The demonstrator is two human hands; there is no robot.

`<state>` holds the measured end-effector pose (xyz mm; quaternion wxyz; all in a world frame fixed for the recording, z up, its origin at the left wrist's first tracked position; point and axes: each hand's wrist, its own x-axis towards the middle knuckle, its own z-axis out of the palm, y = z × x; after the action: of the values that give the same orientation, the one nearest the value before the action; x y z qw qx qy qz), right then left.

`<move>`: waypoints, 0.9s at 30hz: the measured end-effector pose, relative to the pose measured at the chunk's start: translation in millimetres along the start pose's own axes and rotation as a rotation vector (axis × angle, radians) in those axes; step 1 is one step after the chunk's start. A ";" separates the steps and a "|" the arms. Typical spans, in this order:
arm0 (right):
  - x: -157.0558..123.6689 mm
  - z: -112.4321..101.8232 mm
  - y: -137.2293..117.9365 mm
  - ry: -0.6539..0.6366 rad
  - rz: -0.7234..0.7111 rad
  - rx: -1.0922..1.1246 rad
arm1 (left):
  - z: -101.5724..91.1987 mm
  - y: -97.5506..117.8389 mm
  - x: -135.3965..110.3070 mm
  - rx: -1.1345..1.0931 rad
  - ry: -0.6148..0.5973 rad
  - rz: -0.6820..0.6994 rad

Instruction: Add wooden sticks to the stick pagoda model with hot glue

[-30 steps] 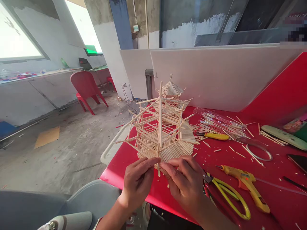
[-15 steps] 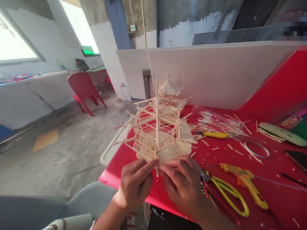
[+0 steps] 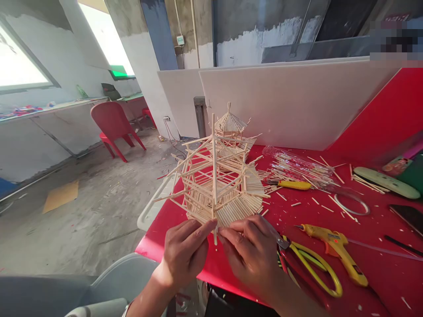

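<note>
A pavilion-like model of thin wooden sticks (image 3: 214, 176) stands at the table's near left edge, its roof an open frame with an upright tip. One stick (image 3: 216, 240) juts from the front corner toward me. My left hand (image 3: 187, 246) is closed, thumb and forefinger pinching at this stick from the left. From the right, the closed fingertips of my right hand (image 3: 253, 253) meet the same spot; what lies between them is mostly hidden. Yellow-handled scissors (image 3: 317, 264) lie right beside my right hand, partly covered by it.
Behind stands a second stick model with a finished roof (image 3: 229, 123). On the red table (image 3: 297, 229) lie a yellow glue gun (image 3: 337, 246), a utility knife (image 3: 291, 185), a plastic bag of sticks (image 3: 300, 169) and scraps. A grey bin (image 3: 122, 273) stands at lower left; a red chair (image 3: 114, 123) is further off.
The view has shifted slightly, so everything sits a little further left. Both hands keep the same pinch at the front corner of the model.
</note>
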<state>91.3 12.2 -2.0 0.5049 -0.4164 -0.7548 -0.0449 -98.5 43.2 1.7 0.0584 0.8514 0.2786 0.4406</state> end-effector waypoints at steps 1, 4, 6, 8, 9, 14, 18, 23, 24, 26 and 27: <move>0.4 0.1 -0.3 0.002 0.006 0.002 | -0.2 -0.1 0.0 0.011 0.000 0.009; 1.9 0.4 -1.1 0.005 0.022 0.004 | -0.4 -0.6 -0.3 0.039 -0.006 0.024; 2.7 0.6 -1.4 0.007 0.029 -0.002 | 0.0 -0.9 -0.4 0.045 -0.006 0.021; 2.9 0.7 -1.4 0.008 0.031 -0.009 | 0.8 -1.1 -0.4 0.042 0.000 0.021; 2.9 0.8 -1.3 0.008 0.031 -0.010 | 1.1 -1.1 -0.3 0.039 0.005 0.021; 2.7 0.2 -1.3 0.003 0.038 0.005 | 0.9 1.0 1.3 0.034 0.024 0.018; 1.2 -7.5 0.3 -0.016 0.042 0.034 | -2.6 3.6 2.1 0.040 0.072 -0.037; -23.4 -44.4 21.1 0.010 0.068 -0.058 | -11.2 6.9 -9.1 0.062 0.144 -0.157; -34.2 -56.4 29.2 0.008 0.091 -0.110 | -12.7 7.5 -13.7 0.062 0.156 -0.191; -62.0 -84.3 48.8 0.028 0.173 -0.244 | -13.6 8.7 -24.7 0.077 0.186 -0.282; -78.1 -99.8 59.8 0.021 0.220 -0.303 | -12.6 9.4 -30.7 0.083 0.207 -0.332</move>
<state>215.1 -43.2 -37.0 0.4462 -0.5673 -0.6838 -0.1069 -118.4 17.3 -9.5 0.0658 0.7457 0.4375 0.4981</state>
